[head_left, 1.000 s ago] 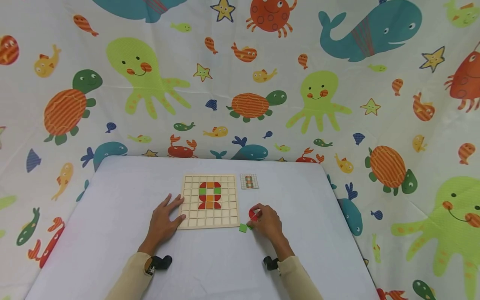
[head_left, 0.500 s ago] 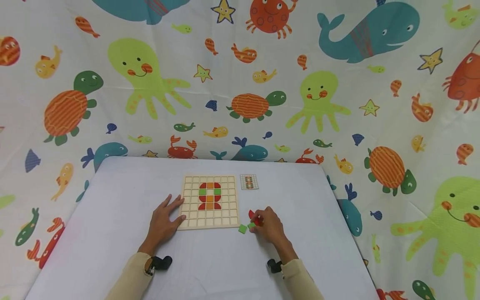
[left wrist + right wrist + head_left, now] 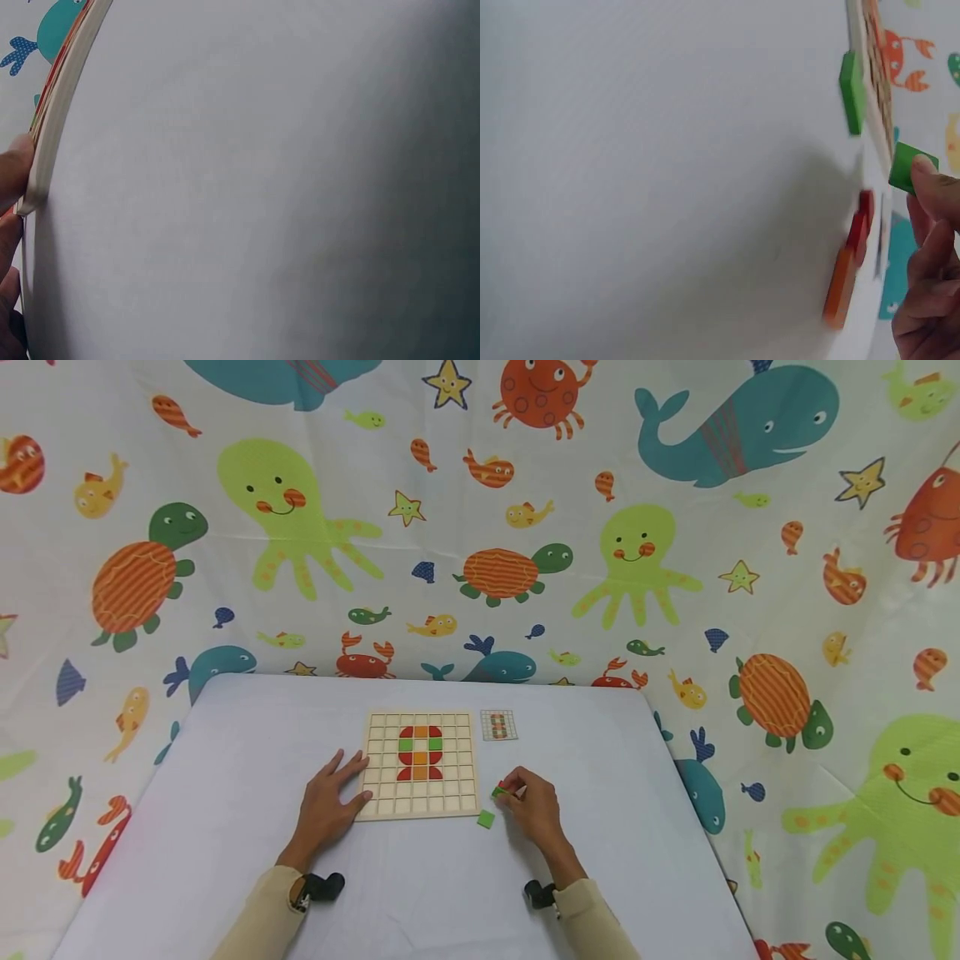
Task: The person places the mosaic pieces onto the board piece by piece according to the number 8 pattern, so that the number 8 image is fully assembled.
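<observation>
A square wooden grid board (image 3: 450,803) lies on the white table, bearing a pattern of red, orange and green tiles. My left hand (image 3: 324,806), fingers spread, rests against the board's left edge; the left wrist view catches only some fingers (image 3: 11,176) by that edge. Right of the board, my right hand (image 3: 536,806) pinches a green square tile (image 3: 904,166) between thumb and fingers, above the table. Another green tile (image 3: 486,819) lies by the board's lower right corner. Red pieces (image 3: 859,236) and an orange piece (image 3: 841,285) lie near the right hand, mostly hidden in the head view.
A small card (image 3: 498,725) with a printed grid pattern lies right of the board's upper corner. The white table (image 3: 420,893) reaches back to a hanging cloth (image 3: 457,518) printed with sea animals. Each wrist wears a small black camera (image 3: 324,886).
The green tile nearest my right hand has been picked up from the table and moved slightly up and away. The red pieces at the fingers are now mostly hidden. My left hand stays put.
</observation>
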`<state>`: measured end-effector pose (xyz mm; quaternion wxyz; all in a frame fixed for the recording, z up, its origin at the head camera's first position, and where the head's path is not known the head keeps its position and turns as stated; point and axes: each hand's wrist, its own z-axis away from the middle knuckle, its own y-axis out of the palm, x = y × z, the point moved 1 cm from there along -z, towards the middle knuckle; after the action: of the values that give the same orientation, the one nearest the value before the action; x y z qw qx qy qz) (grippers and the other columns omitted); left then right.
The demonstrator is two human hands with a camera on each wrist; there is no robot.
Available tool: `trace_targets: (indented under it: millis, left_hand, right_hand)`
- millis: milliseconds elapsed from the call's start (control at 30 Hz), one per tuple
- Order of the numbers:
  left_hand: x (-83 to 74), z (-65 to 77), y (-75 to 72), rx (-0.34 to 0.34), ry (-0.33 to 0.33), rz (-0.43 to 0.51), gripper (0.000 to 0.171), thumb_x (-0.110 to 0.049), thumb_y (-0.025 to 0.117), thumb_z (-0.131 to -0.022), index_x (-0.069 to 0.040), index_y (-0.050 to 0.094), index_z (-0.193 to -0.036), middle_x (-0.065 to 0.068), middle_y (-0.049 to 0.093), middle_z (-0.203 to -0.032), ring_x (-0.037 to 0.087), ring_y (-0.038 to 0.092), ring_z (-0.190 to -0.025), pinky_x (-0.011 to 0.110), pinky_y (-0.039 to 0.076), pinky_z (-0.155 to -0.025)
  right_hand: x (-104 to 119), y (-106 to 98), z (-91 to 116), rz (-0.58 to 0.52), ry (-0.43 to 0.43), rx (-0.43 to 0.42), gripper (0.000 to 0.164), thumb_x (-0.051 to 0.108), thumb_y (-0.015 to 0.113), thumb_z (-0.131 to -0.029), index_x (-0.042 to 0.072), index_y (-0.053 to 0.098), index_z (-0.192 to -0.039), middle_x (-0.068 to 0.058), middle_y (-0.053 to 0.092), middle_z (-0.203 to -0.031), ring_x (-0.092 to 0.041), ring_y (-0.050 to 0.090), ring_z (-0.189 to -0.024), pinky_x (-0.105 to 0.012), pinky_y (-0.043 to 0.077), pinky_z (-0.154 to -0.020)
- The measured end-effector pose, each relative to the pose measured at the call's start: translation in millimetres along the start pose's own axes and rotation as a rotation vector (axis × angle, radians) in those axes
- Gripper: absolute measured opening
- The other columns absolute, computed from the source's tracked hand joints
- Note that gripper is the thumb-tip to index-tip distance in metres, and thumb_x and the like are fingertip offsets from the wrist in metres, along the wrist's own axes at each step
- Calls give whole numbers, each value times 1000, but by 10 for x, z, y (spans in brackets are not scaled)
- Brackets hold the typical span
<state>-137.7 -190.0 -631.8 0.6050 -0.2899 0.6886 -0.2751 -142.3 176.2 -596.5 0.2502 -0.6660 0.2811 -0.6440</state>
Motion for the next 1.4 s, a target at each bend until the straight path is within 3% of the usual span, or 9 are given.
trace_targets:
  millis: [333,633,900,1400]
  left_hand:
    - [4,-2,-1,-7,6,5,61,-21,77,-95,-8,58,-152,13,50,-164,49,28,-160,74,23,-125]
    - [18,-1,3,-29,22,10,61,-20,79,-93,-7,60,-150,14,52,-162,50,31,-158,74,25,-124]
    - [21,3,1,-30,27,3,61,-21,78,-94,-7,60,-150,14,53,-161,50,31,-158,75,26,-123]
    - [6,-4,-10,-13,7,0,61,-21,78,-95,-9,59,-152,13,51,-163,49,30,-159,75,25,-124]
  right_hand:
    - [429,283,-88,-118,-81,70,15,13,87,-87,22,76,-92,7,71,-84,-10,53,-68,-23,43,-61]
    - [780,725,-173,-146,-97,176,14,16,88,-87,22,76,-91,10,70,-83,-6,55,-72,-21,46,-63]
    - [926,1037,-239,-18,-107,206,14,17,88,-87,22,75,-87,13,67,-78,1,57,-74,-21,44,-64]
    - [1054,1159,-246,184,-139,199,7,23,87,-89,26,83,-94,14,67,-83,-1,56,-77,-21,43,-63]
